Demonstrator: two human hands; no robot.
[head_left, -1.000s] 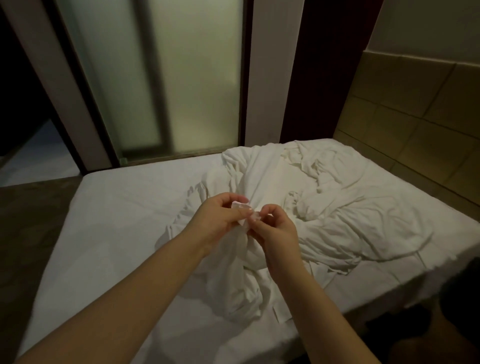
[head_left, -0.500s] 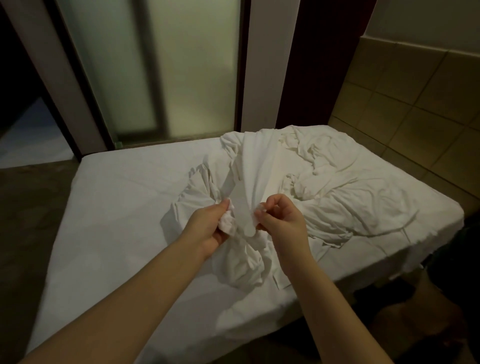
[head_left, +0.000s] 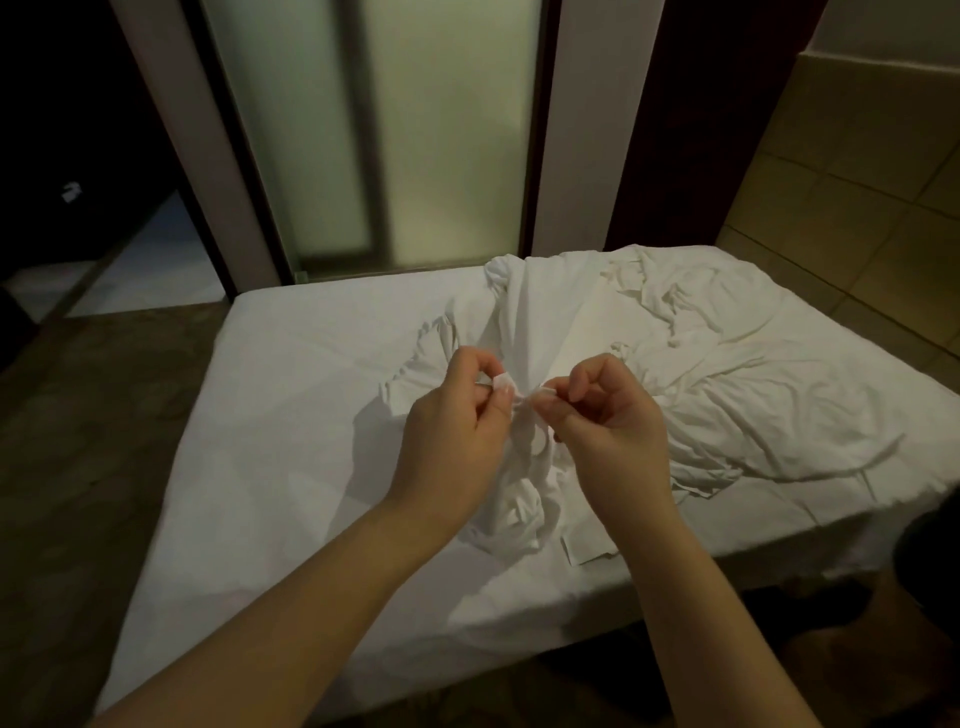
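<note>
both hands (head_left: 457, 426) raised slightly, pinching white sheet (head_left: 530, 332) edge

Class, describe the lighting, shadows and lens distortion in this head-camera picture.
Head view: dim overall, the frosted glass faintly lit; the left hand and right hand, pinching the white sheet, throw a soft shadow on the mattress; wide-angle bowing tilts the door frame.

Crumpled sheet (head_left: 691, 374) on bed (head_left: 291, 415)
</note>
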